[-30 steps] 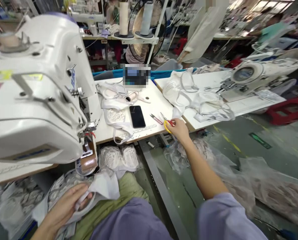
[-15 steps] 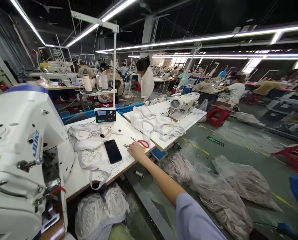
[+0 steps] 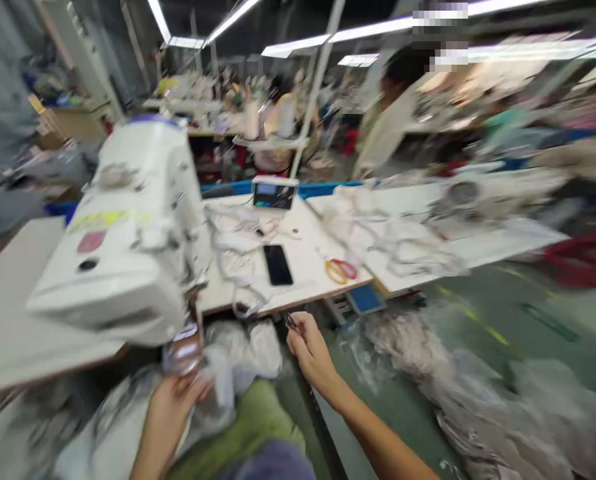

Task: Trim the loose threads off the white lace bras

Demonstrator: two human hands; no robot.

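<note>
My right hand is closed round a small, dark metal tool, held just off the table's front edge; blur hides its exact kind. My left hand is low at the left, fingers bent together beneath the head of the white sewing machine. What those fingers hold, if anything, I cannot make out. Pale fabric hangs beside them over my lap. On the table lie a black phone, yellow-handled scissors, red-handled scissors and white straps.
A control panel stands at the table's back. To the right, a second sewing machine shares its table with white garment pieces. Plastic bags of fabric lie on the floor. A person in a pale top stands beyond.
My right hand has drawn back from the scissors on the table with a small metal tool in it. My left hand has come into view. The view has swung left and blurs.
</note>
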